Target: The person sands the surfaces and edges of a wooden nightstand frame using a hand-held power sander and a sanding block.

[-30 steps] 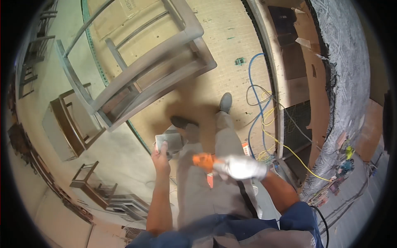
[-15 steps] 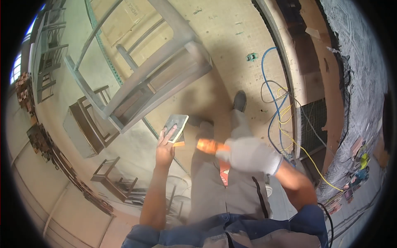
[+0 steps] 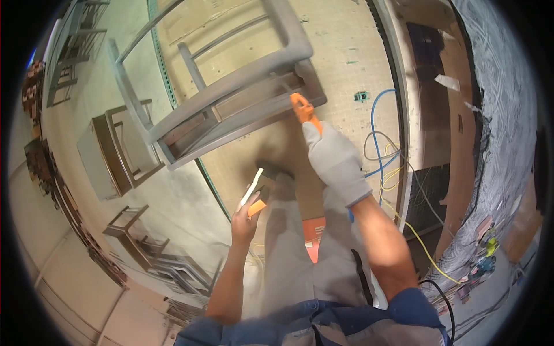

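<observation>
A grey wooden chair frame (image 3: pixel 231 78) lies tilted in front of me, its seat rails turned toward me. My right hand (image 3: pixel 337 158), in a pale grey glove, grips an orange-handled tool (image 3: pixel 303 109). The tool's tip reaches the rail near the chair's right corner; its blade is blurred, and I cannot tell whether it touches the wood. Bare and lower down, my left hand (image 3: pixel 244 222) pinches a flat pad (image 3: pixel 251 187), seen edge-on with a pale rim. A small orange block (image 3: pixel 257 208) is held in the same hand. Both stay apart from the chair.
Several more chair frames (image 3: pixel 109 155) stand along the left. On the right, a blue hose (image 3: pixel 373 109) and a yellow cord (image 3: pixel 424 245) loop across the floor beside a long ledge. A red item (image 3: pixel 313 228) lies between my legs. Grey sheeting (image 3: pixel 511 115) covers the far right.
My right hand has swung forward and up with the orange-handled tool, from near my lap to the chair's corner. My left hand has lowered slightly and turned the pad edge-on.
</observation>
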`<state>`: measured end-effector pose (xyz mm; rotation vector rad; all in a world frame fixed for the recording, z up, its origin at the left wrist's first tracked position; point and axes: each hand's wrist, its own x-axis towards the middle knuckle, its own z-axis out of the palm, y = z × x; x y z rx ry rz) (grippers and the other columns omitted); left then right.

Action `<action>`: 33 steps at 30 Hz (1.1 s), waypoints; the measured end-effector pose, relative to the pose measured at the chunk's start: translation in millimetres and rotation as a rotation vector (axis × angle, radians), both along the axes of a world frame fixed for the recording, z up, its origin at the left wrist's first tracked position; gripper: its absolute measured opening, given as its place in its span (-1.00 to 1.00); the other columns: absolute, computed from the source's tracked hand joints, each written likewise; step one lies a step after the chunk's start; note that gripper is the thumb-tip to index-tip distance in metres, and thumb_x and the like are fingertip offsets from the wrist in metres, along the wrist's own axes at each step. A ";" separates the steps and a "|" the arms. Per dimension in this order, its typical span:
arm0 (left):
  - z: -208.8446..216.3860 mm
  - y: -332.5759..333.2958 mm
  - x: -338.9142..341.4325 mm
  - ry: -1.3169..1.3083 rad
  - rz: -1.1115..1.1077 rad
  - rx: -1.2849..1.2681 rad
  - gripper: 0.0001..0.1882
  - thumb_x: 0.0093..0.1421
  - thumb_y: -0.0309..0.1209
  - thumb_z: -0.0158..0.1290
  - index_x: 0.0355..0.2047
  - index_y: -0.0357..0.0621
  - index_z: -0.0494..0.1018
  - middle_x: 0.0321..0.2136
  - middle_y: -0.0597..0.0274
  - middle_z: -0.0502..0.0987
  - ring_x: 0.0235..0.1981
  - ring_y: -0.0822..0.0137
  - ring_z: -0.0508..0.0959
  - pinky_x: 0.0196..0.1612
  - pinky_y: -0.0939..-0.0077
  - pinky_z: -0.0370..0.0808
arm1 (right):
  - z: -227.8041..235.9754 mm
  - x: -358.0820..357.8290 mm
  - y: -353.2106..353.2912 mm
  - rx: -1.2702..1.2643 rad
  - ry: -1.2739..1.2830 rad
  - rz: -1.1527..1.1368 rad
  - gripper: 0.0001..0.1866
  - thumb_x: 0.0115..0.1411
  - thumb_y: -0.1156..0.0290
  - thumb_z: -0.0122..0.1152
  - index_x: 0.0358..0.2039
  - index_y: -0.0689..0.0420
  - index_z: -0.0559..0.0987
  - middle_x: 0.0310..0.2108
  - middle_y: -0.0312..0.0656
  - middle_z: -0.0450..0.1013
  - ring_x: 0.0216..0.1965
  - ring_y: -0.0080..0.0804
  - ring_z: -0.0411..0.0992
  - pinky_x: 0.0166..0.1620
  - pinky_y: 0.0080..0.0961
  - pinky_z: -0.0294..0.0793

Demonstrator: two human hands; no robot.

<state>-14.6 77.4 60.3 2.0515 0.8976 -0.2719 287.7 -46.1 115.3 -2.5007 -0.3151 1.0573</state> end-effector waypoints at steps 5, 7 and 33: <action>-2.3 18.8 -59.3 0.002 0.186 0.008 -0.52 0.27 -0.46 0.26 0.21 -0.08 0.53 0.08 -0.02 0.59 0.06 -0.01 0.61 0.10 0.29 0.54 | 2.0 -51.2 58.7 0.066 -0.201 0.200 -0.49 0.49 -0.08 -0.04 -0.29 0.16 0.52 -0.52 0.02 0.58 -0.44 0.03 0.62 -0.33 -0.07 0.59; -4.0 24.6 -87.8 -0.013 0.376 -0.013 -0.49 0.26 -0.49 0.25 0.24 -0.04 0.52 0.02 -0.04 0.60 0.01 -0.01 0.62 0.07 0.26 0.53 | 1.4 -84.6 97.1 0.108 -0.211 0.321 -0.49 0.48 -0.08 -0.04 -0.30 0.16 0.52 -0.54 -0.01 0.58 -0.47 0.03 0.61 -0.33 -0.07 0.61; -33.2 6.0 -316.2 0.249 0.861 -0.315 -0.54 0.25 -0.27 0.27 0.09 -0.21 0.53 -0.19 0.06 0.66 -0.19 0.12 0.67 -0.11 0.24 0.61 | 156.0 -42.0 -110.3 0.584 0.034 -0.390 -0.34 0.33 -0.14 0.19 0.14 0.20 0.44 0.00 -0.03 0.51 -0.11 -0.14 0.55 -0.05 -0.16 0.58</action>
